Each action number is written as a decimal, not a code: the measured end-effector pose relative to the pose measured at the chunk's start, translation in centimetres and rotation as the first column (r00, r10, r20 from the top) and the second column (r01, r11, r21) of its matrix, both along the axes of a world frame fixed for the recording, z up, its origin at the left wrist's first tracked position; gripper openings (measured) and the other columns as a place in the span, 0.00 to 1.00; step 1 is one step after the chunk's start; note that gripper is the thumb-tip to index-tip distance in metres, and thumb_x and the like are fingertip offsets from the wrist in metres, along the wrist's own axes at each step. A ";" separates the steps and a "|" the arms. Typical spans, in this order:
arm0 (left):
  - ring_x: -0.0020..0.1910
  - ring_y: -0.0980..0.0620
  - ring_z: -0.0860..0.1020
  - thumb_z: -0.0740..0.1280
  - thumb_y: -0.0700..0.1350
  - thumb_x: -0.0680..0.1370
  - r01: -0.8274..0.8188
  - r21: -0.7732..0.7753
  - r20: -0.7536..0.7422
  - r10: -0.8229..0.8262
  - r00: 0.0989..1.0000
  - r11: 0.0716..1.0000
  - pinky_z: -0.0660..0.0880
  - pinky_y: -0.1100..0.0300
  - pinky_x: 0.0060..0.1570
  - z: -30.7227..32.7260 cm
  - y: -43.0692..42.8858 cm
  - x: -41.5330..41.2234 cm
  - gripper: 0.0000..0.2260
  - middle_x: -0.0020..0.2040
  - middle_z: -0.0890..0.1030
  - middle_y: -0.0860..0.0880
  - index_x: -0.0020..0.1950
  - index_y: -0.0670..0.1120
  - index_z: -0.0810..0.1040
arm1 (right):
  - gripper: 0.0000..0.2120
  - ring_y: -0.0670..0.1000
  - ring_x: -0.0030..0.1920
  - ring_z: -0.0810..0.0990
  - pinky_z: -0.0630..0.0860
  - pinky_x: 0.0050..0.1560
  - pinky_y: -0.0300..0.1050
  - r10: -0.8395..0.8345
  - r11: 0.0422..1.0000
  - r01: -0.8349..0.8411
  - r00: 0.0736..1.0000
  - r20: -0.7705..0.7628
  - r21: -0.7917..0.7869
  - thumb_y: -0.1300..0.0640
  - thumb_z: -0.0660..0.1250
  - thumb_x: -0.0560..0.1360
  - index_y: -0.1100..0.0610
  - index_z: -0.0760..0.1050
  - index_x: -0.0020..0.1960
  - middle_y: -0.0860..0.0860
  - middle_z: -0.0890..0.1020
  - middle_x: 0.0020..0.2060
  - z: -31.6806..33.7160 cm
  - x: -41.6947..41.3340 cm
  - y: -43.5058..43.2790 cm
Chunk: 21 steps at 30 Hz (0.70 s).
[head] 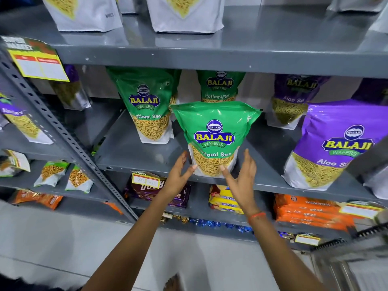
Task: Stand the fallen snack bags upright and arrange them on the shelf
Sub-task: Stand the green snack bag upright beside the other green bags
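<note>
A green Ratlami Sev bag (214, 131) stands upright at the front edge of the grey middle shelf (134, 152). My left hand (179, 172) is just left of its base, fingers spread, fingertips touching or nearly touching the bag. My right hand (241, 175) is just right of the base, also spread, thumb against the lower front. Two more green bags stand behind, one at left (147, 110) and one directly behind (220, 87). Purple Aloo Sev bags stand to the right, a near one (333, 148) and a far one (294, 97).
White snack bags (184, 13) stand on the top shelf. Below are biscuit packs (159, 190), yellow packs (224, 200) and orange cookie packs (310, 211). A perforated upright post (69, 141) splits off the left bay with small bags (77, 179). A yellow price tag (39, 64) hangs top left.
</note>
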<state>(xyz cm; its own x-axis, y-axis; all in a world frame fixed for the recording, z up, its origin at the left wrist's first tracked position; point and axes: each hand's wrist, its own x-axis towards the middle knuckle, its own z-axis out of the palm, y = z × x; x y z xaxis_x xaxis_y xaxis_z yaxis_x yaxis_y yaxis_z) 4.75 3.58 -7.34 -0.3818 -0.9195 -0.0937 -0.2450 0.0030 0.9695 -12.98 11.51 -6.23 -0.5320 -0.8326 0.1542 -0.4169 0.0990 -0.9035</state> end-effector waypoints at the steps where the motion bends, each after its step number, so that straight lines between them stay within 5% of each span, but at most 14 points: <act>1: 0.75 0.54 0.57 0.63 0.51 0.77 -0.031 -0.046 -0.015 0.030 0.999 0.998 0.58 0.58 0.70 0.3 0.1 0.3 0.31 0.77 0.58 0.52 0.76 0.49 0.53 | 0.43 0.52 0.72 0.57 0.61 0.71 0.50 -0.077 0.988 0.067 0.995 -0.068 -0.139 0.33 0.62 0.68 0.53 0.52 0.73 0.57 0.61 0.71 0.6 1.7 0.4; 5: 0.74 0.65 0.55 0.58 0.53 0.78 -0.109 -0.227 -0.109 0.086 0.990 0.968 0.55 0.66 0.73 1.4 -0.8 2.7 0.27 0.75 0.56 0.62 0.76 0.53 0.53 | 0.29 0.47 0.71 0.59 0.59 0.72 0.42 -0.088 0.869 -0.042 0.967 -0.238 -0.493 0.44 0.58 0.76 0.53 0.55 0.73 0.53 0.61 0.68 2.7 9.8 -0.7; 8: 0.72 0.71 0.56 0.57 0.44 0.81 -0.162 -0.300 -0.197 0.105 0.975 0.940 0.59 0.78 0.65 2.0 -3.4 6.1 0.25 0.73 0.55 0.66 0.76 0.49 0.51 | 0.24 0.47 0.69 0.62 0.61 0.72 0.43 0.022 0.872 -0.173 0.948 -0.318 -0.457 0.50 0.56 0.78 0.57 0.59 0.71 0.54 0.65 0.66 3.8 15.0 -4.4; 11: 0.74 0.63 0.57 0.57 0.46 0.80 -0.269 -0.288 -0.216 0.212 0.953 0.919 0.59 0.70 0.70 1.8 -6.4 8.3 0.28 0.77 0.54 0.55 0.77 0.47 0.47 | 0.23 0.52 0.68 0.65 0.62 0.71 0.42 0.106 0.916 -0.211 0.947 -0.302 -0.341 0.54 0.59 0.77 0.59 0.61 0.70 0.58 0.67 0.65 3.8 16.9 -7.9; 16: 0.77 0.52 0.49 0.61 0.47 0.79 -0.256 -0.112 -0.002 0.258 0.966 0.960 0.50 0.66 0.71 0.6 -14.1 12.9 0.35 0.79 0.47 0.46 0.76 0.47 0.40 | 0.35 0.63 0.72 0.60 0.55 0.70 0.46 0.112 0.994 -0.113 0.993 -0.035 -0.009 0.64 0.67 0.70 0.66 0.54 0.72 0.65 0.62 0.71 1.3 17.1 -16.7; 19: 0.74 0.45 0.62 0.64 0.41 0.78 -0.116 -0.023 -0.047 0.114 0.992 0.993 0.62 0.54 0.71 0.6 -17.3 13.6 0.29 0.76 0.61 0.41 0.75 0.42 0.54 | 0.38 0.59 0.73 0.60 0.58 0.67 0.39 0.209 0.968 -0.233 0.954 0.213 0.093 0.67 0.69 0.70 0.65 0.51 0.73 0.62 0.61 0.73 0.1 15.0 -19.9; 21: 0.68 0.47 0.70 0.63 0.39 0.78 -0.069 -0.016 -0.034 0.068 0.997 0.997 0.68 0.60 0.61 0.3 -18.0 13.9 0.23 0.70 0.70 0.41 0.71 0.41 0.63 | 0.35 0.56 0.71 0.65 0.64 0.67 0.42 0.292 0.946 -0.322 0.902 0.318 0.045 0.67 0.69 0.71 0.62 0.55 0.72 0.59 0.66 0.71 -0.6 14.5 -20.4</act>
